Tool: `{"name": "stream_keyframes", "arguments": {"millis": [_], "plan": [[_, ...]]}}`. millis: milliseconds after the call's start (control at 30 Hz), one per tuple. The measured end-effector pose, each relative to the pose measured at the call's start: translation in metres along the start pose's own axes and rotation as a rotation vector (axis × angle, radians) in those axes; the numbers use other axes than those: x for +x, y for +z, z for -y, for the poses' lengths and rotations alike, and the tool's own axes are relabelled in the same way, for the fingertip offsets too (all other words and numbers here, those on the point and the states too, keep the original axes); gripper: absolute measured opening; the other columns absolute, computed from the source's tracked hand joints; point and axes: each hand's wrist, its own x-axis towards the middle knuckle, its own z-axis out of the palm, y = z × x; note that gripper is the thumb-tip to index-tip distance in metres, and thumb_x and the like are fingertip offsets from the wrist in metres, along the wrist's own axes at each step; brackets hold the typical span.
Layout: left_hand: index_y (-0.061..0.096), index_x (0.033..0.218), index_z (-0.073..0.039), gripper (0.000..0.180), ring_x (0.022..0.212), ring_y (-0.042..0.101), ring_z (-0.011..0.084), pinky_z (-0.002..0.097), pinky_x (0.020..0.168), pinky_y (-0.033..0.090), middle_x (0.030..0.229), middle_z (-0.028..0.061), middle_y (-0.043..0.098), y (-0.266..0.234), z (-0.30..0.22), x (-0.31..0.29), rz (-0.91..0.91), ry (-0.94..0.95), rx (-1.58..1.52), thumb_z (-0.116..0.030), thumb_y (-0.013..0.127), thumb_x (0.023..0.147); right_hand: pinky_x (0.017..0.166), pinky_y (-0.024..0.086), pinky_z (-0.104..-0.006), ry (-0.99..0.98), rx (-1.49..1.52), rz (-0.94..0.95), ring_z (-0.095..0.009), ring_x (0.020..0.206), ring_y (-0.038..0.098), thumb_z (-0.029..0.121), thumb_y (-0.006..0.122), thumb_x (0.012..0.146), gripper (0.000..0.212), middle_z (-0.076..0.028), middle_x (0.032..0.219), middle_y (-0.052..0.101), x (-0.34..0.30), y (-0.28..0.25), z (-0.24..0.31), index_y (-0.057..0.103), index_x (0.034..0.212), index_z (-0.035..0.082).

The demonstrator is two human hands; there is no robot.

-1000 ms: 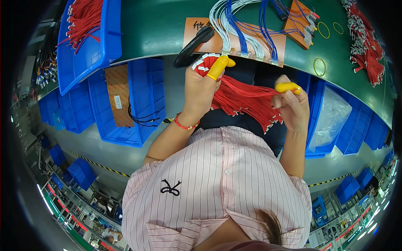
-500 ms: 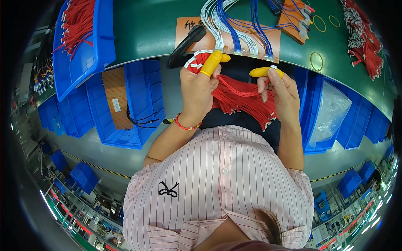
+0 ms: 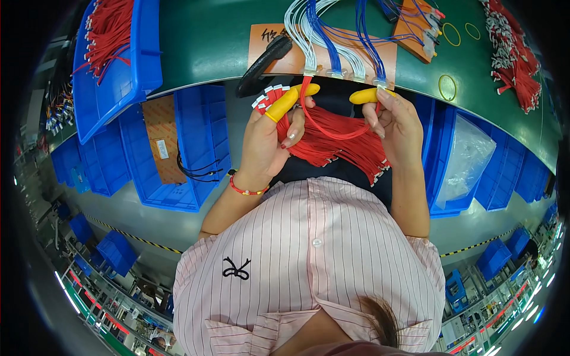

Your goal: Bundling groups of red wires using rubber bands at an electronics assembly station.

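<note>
My left hand [image 3: 261, 142] is closed round a bundle of red cables [image 3: 338, 133] with white connectors [image 3: 273, 92] fanned out at its top. Yellow finger cots cover finger and thumb tips on both hands. One red cable [image 3: 335, 137] hangs in a loop from the socket under the white wires [image 3: 301, 35] across to my right hand [image 3: 401, 124]. That hand pinches its other end right at the socket below the right-hand blue wires [image 3: 369, 44]; the fingers partly hide the joint. Both sockets sit along the near edge of an orange board [image 3: 267, 53].
A black-handled tool [image 3: 264, 65] lies at the board's left. Blue bins hold red cables, at the left [image 3: 145, 77], and a clear plastic bag [image 3: 469, 154], at the right. More red cables [image 3: 516, 59], rubber bands [image 3: 447, 87] and an orange block [image 3: 415, 32] rest on the green table [image 3: 208, 35].
My left hand has tipped left, and a red cable now shows at the white-wire socket. My right hand has risen slightly, bringing the cable's other end up to the blue-wire socket.
</note>
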Motion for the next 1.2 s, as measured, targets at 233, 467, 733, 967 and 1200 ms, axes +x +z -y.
{"name": "stream_keyframes", "arguments": {"millis": [233, 467, 733, 967, 1200], "plan": [[0.056, 0.116, 0.007, 0.029, 0.060, 0.048, 0.0079, 0.0217, 0.051, 0.037, 0.095, 0.0121, 0.062, -0.005, -0.001, 0.002, -0.014, 0.079, 0.113, -0.016, 0.045, 0.101, 0.055, 0.033, -0.0225, 0.031, 0.270, 0.021, -0.008, 0.052, 0.038, 0.029, 0.046, 0.098, 0.040, -0.004, 0.067, 0.055, 0.000, 0.005, -0.003, 0.060, 0.106, -0.008], [0.062, 0.110, 0.006, 0.029, 0.075, 0.060, 0.0115, 0.0249, 0.072, 0.049, 0.090, 0.0074, 0.066, 0.011, -0.003, 0.019, -0.017, 0.078, 0.201, -0.016, 0.047, 0.100, 0.062, 0.038, -0.0218, -0.128, -0.357, -0.081, -0.006, 0.064, 0.045, 0.024, 0.046, 0.099, 0.034, -0.003, 0.084, 0.062, -0.006, -0.020, -0.023, 0.065, 0.106, -0.003], [0.061, 0.102, 0.005, 0.028, 0.051, 0.037, 0.0054, 0.0220, 0.048, 0.032, 0.069, 0.0003, 0.049, 0.012, -0.010, 0.021, 0.087, -0.044, 0.009, -0.016, 0.042, 0.101, 0.070, 0.043, -0.0386, -0.600, -1.092, 0.142, -0.029, 0.081, 0.052, 0.010, 0.073, 0.077, 0.017, -0.011, 0.083, 0.054, 0.005, 0.021, -0.061, 0.065, 0.088, 0.001], [0.055, 0.094, 0.001, 0.031, 0.045, 0.025, 0.0032, 0.0220, 0.043, 0.020, 0.055, -0.0074, 0.031, 0.018, -0.004, 0.006, 0.108, -0.251, -0.078, -0.026, 0.043, 0.102, 0.074, 0.046, -0.0328, -0.422, -0.728, 0.082, -0.023, 0.081, 0.057, 0.006, 0.073, 0.079, 0.014, -0.009, 0.086, 0.059, 0.006, 0.014, -0.055, 0.065, 0.087, -0.001], [0.056, 0.096, 0.000, 0.029, 0.045, 0.026, 0.0035, 0.0226, 0.042, 0.021, 0.055, -0.0071, 0.031, 0.015, 0.013, -0.036, 0.280, -0.514, -0.254, -0.027, 0.046, 0.101, 0.067, 0.048, -0.0227, -0.094, -0.259, -0.013, -0.008, 0.075, 0.058, 0.009, 0.066, 0.090, 0.014, -0.003, 0.084, 0.063, -0.006, 0.014, -0.027, 0.065, 0.100, -0.001]]}}
